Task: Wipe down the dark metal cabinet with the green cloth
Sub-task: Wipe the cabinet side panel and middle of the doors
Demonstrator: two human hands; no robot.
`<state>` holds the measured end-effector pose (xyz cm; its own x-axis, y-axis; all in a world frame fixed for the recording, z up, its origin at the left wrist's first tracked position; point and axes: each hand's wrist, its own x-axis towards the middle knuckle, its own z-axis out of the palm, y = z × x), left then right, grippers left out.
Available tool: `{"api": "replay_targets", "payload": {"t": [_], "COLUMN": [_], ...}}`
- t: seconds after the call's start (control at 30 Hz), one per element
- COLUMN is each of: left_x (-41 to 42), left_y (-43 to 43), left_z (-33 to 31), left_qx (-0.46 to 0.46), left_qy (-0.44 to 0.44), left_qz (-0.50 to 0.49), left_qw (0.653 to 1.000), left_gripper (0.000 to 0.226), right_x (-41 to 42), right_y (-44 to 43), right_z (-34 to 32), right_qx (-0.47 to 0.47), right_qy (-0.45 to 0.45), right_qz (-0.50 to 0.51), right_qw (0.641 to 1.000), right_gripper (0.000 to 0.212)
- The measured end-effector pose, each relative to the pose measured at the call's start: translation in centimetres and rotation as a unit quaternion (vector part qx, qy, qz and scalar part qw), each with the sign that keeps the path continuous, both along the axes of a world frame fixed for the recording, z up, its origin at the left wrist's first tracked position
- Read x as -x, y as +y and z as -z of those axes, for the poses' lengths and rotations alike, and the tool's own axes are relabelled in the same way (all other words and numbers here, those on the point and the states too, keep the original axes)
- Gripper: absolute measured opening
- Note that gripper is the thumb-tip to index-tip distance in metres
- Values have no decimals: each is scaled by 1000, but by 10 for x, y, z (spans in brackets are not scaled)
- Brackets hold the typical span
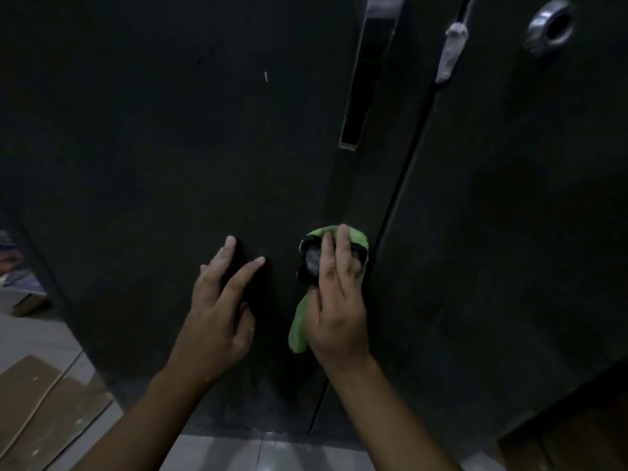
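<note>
The green cloth [355, 236] is bunched up under the right hand [336, 314], pressed flat against the dark metal cabinet [170, 147] low down, just left of the seam [397, 205] between the two doors. The fingers [342, 243] lie pretty much straight over the wad, pushing rather than clutching. The thumb is hidden, so it might be pinching the tail that hangs out below the palm; hard to say in this light. The left hand [217, 317] has nothing in it, with spread fingertips resting on the door beside the cloth as a brace.

Handling-wise, the cloth looks soft, light and floppy. It'll fold over on itself and slide out from under a flat palm, so I'd keep it balled up with the loose tail tucked in and press from the middle of the wad.

The cabinet is rigid sheet metal and won't give much. It's vertical though, so all the friction comes from pushing into it.

Watch the long handle [367, 79] higher up and the seam edge, since loose fabric could snag on either.
</note>
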<state>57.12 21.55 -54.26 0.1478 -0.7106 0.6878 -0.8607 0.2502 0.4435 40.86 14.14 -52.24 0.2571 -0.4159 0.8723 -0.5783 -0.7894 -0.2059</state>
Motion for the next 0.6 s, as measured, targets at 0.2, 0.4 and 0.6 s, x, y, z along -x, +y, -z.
{"api": "replay_targets", "payload": {"t": [0.2, 0.4, 0.6], "left_x": [-16, -21, -29], "left_y": [11, 14, 14], "left_z": [-4, -10, -5], "left_qx": [-27, -17, 26], "left_qy": [-23, -27, 30], "left_qz": [24, 33, 38], "left_qw": [999, 999, 998], "left_gripper": [68, 66, 67], "right_x": [-7, -7, -38], "right_y": [13, 4, 4], "right_z": [40, 13, 9], "right_qx": [-43, -31, 51], "right_qy": [106, 6, 71], "right_qz": [43, 27, 14], "right_qw": [992, 999, 996], "right_gripper": [62, 67, 53]}}
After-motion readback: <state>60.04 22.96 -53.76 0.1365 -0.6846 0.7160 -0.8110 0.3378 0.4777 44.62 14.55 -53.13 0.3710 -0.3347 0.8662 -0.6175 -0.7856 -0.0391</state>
